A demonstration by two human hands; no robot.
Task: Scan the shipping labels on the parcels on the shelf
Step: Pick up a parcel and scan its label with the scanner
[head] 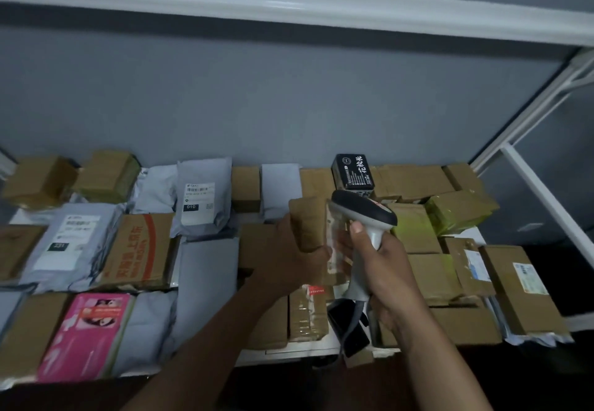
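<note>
Gripping brown box (307, 222), left hand (289, 259) holds it tilted above parcels, mid-shelf (324, 344). Right hand (382, 269) wraps scanner (364, 214) handle, forefinger at trigger, scanner head just beside box. Label on held box blurred. Grey mailers (201, 198), pink box (86, 335), black box (352, 171) lie around on shelf.

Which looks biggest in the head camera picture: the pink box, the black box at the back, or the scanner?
1. pink box, clearly largest, though it lies nearest the camera.
2. and 3. scanner and black box: too unsure to rank. The scanner sits closer, gripped by the right hand.
</note>
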